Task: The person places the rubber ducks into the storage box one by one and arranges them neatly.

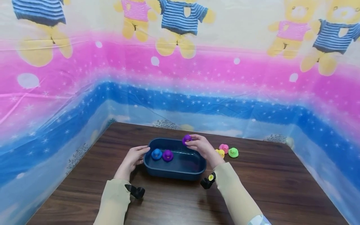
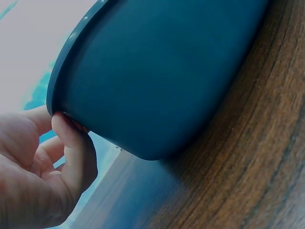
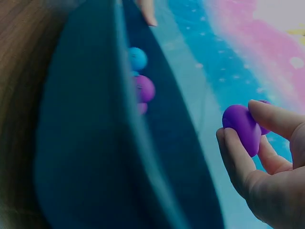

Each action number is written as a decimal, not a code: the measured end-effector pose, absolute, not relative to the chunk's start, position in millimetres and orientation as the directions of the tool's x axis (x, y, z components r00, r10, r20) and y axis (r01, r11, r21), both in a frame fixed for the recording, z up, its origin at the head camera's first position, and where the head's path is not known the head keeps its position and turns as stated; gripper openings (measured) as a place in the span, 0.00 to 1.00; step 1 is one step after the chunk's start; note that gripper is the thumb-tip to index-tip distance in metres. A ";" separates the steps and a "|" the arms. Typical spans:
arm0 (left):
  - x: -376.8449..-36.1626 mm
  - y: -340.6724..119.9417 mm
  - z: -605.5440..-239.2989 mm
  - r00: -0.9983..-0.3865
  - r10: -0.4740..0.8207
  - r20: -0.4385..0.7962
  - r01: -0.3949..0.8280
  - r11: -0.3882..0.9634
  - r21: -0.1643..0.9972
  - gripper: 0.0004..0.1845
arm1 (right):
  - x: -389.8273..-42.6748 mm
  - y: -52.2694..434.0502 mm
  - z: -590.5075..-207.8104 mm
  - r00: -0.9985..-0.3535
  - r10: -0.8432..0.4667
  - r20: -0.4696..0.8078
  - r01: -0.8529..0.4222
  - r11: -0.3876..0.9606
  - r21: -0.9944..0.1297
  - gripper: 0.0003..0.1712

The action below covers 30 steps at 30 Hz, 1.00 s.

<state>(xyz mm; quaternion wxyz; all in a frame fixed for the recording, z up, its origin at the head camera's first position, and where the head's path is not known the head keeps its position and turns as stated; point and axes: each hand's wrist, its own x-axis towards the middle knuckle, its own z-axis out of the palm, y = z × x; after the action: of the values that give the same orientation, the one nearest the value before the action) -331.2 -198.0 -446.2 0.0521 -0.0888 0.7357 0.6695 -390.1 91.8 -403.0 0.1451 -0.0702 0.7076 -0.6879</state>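
A dark blue plastic tub (image 1: 180,172) sits on the brown wood-grain tabletop (image 1: 253,187), holding two small rubber ducks side by side at its left end: a blue duck (image 1: 156,154) and, just to its right, a purple duck (image 1: 167,155). From the right wrist view the same pair shows over the tub's rim, the blue one farther along than the purple one. The right hand (image 1: 200,147) pinches a second purple rubber duck (image 1: 186,139) between thumb and fingertips above the tub's far rim, clear of the basin floor; up close it is a smooth, rounded, glossy violet toy (image 3: 243,128), its face turned away so that details cannot be made out. The left hand (image 1: 134,157) rests against the tub's left wall, its fingers lightly curved and the thumb (image 2: 71,143) touching the underside of the rim in the left wrist view; whether it grips the rim cannot be told. Three more ducks stand in a cluster on the tabletop just right of the tub: a pink duck (image 1: 224,148) at the far side, a yellow duck (image 1: 220,152) partly hidden behind the right hand, and a green duck (image 1: 233,152) at the right. A plastic sheet (image 1: 180,78) printed with teddy bears, pink and blue bands and white stars curtains the tabletop on three sides.
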 end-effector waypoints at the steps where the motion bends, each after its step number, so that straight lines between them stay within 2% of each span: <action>1: -331.5 -197.5 -446.3 -0.979 -0.061 -0.196 -0.201 0.084 0.976 0.29 | -390.5 89.1 -406.6 -0.947 -0.300 -0.115 0.105 0.048 -0.993 0.25; 10: -332.9 -196.3 -446.9 -0.978 -0.063 -0.198 -0.202 0.077 0.976 0.28 | -391.1 73.8 -432.2 -0.947 -0.260 -0.187 0.165 0.105 -0.981 0.23; 15: -332.9 -198.6 -447.1 -0.977 -0.067 -0.203 -0.207 0.072 0.976 0.28 | -391.4 65.4 -438.7 -0.952 -0.215 -0.217 0.174 0.205 -0.963 0.24; 30: -332.5 -197.5 -446.5 -0.972 -0.087 -0.220 -0.226 0.075 0.971 0.28 | -386.9 56.8 -447.8 -0.960 -0.229 -0.164 0.049 0.439 -0.897 0.22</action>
<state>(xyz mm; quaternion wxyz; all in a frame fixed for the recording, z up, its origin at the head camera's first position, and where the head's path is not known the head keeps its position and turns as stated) -332.5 -197.5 -446.5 0.0517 -0.1072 0.7314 0.6715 -386.9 56.8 -447.8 0.1316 -0.0536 0.8379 -0.5270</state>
